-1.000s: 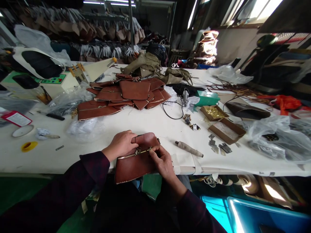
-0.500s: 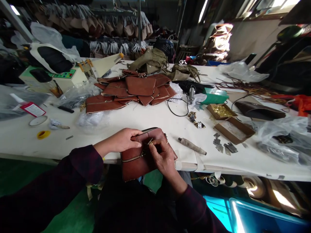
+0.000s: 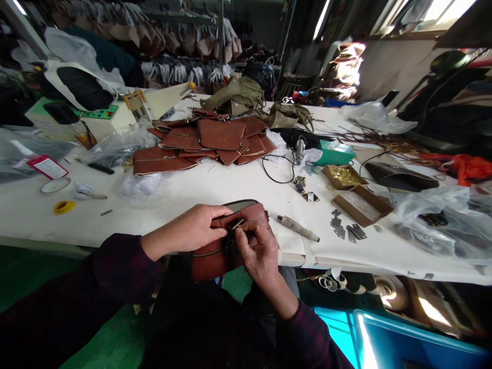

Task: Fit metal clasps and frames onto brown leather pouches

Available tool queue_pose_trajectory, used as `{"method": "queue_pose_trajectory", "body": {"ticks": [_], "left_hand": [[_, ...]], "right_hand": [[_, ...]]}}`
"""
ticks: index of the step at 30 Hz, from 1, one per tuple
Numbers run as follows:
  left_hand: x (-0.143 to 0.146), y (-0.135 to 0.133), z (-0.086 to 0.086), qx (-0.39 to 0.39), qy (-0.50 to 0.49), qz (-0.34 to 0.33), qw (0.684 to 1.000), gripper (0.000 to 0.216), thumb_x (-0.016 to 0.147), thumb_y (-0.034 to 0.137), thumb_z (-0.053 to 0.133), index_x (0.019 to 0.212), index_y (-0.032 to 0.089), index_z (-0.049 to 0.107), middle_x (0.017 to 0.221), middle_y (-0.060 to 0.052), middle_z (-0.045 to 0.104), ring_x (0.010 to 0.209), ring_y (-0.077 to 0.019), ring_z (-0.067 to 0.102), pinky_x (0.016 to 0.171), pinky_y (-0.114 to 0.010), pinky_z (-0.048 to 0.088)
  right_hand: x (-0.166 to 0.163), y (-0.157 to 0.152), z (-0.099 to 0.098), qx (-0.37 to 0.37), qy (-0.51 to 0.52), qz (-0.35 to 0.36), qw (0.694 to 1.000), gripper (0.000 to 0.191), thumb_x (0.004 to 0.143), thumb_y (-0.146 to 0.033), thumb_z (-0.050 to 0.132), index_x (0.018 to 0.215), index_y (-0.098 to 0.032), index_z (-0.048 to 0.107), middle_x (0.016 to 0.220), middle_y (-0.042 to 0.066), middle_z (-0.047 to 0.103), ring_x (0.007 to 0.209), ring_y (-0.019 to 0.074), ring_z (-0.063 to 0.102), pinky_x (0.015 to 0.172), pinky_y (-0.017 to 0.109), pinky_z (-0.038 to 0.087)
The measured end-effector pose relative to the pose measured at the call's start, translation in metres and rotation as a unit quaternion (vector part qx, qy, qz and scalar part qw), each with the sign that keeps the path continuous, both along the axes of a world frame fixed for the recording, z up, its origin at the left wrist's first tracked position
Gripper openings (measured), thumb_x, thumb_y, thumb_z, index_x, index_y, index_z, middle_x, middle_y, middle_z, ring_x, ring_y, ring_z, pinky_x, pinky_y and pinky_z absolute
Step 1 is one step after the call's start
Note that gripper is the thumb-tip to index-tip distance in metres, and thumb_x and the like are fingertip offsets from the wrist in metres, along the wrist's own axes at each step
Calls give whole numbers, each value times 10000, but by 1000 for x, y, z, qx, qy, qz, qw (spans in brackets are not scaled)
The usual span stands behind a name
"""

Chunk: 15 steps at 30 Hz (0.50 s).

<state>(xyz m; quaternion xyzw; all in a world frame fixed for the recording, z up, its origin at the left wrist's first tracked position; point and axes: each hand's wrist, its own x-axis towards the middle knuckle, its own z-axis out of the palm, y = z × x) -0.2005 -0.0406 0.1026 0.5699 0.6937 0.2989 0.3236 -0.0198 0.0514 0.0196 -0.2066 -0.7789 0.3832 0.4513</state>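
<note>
A brown leather pouch [image 3: 215, 256] with a brass zipper hangs over the near edge of the white table [image 3: 215, 189]. My left hand [image 3: 196, 228] grips its upper left part, thumb on the open mouth. My right hand [image 3: 257, 251] is closed in a pinch on the small metal zipper pull [image 3: 237, 224] at the pouch's top. The pouch's mouth gapes open, showing a grey lining. A pile of similar brown leather pouches [image 3: 207, 143] lies further back on the table.
A cloth-wrapped tool [image 3: 298, 228] lies right of the pouch. Small metal plates [image 3: 346, 230], two cardboard boxes [image 3: 357, 197] with brass hardware, a green box [image 3: 332, 154], a cable and plastic bags [image 3: 442, 220] sit to the right. A machine [image 3: 96, 115] stands back left. A blue bin [image 3: 403, 338] is under the table.
The pouch has been turned and lifted, its mouth opened wider. My right hand moved up from the zipper line to pinch the pull at the top.
</note>
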Motion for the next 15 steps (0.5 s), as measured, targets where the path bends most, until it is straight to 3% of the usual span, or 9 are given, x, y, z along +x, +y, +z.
{"method": "queue_pose_trajectory", "body": {"ticks": [6, 11, 15], "left_hand": [[13, -5, 6, 14, 4, -5, 1000, 441, 856, 210, 667, 1283, 239, 775, 1202, 2, 823, 1077, -247, 765, 979, -304, 561], [19, -7, 9, 28, 5, -14, 1000, 446, 859, 200, 659, 1287, 241, 778, 1219, -5, 819, 1100, -243, 757, 1007, -304, 550], [18, -7, 11, 11, -25, -31, 999, 345, 863, 262, 678, 1179, 215, 806, 1103, -7, 824, 1053, -260, 750, 985, -333, 561]], "right_hand": [[9, -4, 8, 26, 9, 25, 999, 100, 1011, -206, 647, 916, -235, 636, 823, 3, 689, 742, 161, 653, 695, 294, 513], [17, 0, 17, -11, 2, 56, 998, 113, 1009, -235, 659, 898, -234, 639, 818, 0, 692, 734, 156, 646, 697, 289, 519], [21, 6, 25, -33, -32, 96, 994, 123, 1009, -277, 664, 896, -228, 663, 838, 5, 717, 749, 157, 654, 704, 287, 517]]}}
